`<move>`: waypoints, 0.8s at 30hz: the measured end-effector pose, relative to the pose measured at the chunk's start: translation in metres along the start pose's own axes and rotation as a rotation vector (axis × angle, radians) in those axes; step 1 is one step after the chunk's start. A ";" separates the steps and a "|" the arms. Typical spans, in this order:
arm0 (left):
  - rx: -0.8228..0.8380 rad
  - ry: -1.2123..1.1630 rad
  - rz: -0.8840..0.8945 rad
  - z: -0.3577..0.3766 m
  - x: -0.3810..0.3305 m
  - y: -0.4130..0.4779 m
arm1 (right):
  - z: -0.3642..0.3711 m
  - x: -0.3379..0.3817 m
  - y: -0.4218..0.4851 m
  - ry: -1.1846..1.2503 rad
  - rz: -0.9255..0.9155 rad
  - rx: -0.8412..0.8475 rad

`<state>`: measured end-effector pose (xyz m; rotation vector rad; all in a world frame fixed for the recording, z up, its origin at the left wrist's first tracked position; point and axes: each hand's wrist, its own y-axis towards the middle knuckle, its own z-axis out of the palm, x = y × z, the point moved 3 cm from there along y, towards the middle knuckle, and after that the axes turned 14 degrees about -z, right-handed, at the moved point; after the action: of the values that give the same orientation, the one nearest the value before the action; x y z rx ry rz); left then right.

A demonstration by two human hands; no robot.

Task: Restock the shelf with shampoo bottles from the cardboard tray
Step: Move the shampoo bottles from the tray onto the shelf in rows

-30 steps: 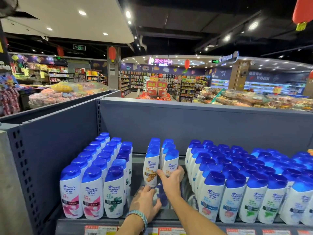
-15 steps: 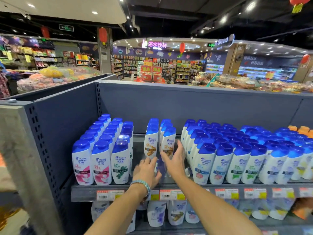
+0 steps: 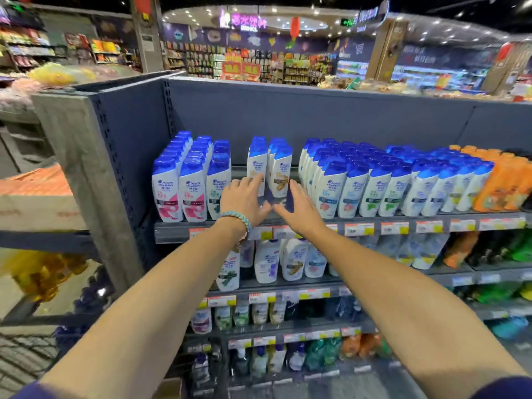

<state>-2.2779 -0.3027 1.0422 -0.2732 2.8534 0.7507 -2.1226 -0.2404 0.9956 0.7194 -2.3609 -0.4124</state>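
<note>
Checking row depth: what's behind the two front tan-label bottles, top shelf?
More blue caps line up behind the tan-label bottles, then the grey back panel. Bodies and count are covered by the front pair.

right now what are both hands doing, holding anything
Left hand: open, straight fingers at the front of a shampoo bottle, not gripping it.
Right hand: open, fingers straight, holding nothing.

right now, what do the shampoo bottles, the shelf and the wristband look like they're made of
Shampoo bottles: probably plastic, smooth white bodies with glossy blue caps that catch the light. Shelf: looks like painted metal, matte grey, with punched holes in its upright. Wristband: seems braided cord or beads, pale teal; too blurred to tell which.
</note>
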 end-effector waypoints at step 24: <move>0.346 0.195 -0.800 0.074 0.290 -0.333 | 0.283 0.176 -0.179 0.041 -0.531 0.856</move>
<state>-2.4758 -0.5885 0.7604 -1.3656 2.5977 0.0715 -2.3511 -0.4563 0.7860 1.7285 -2.2319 0.4499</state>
